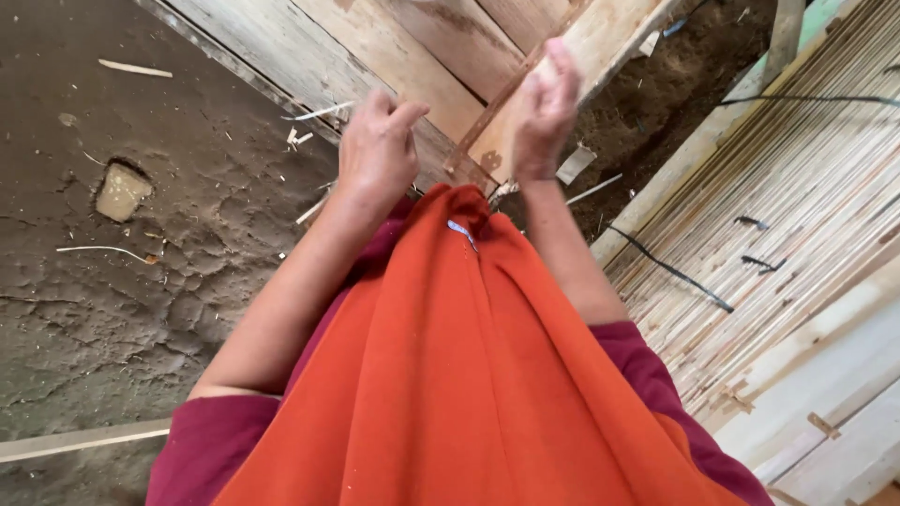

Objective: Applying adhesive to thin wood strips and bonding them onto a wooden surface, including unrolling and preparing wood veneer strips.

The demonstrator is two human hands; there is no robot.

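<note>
My left hand [377, 145] is raised in front of me, fingers curled loosely with the thumb sticking out, nothing visible in it. My right hand [544, 108] is lifted beside it, edge-on to the camera, fingers together and pointing up, also without anything visible in it. The two hands are a hand's width apart above wooden planks [422, 56]. An orange cloth [469, 375] hangs down from my chest between my forearms, over dark red sleeves [211, 440].
Cracked dry earth floor [141, 262] lies to the left, with a stone [122, 192] set in it and thin wood slivers. A stack of thin pale wooden slats [797, 206] fills the right side, crossed by dark cords. Dark soil [675, 84] shows beyond the planks.
</note>
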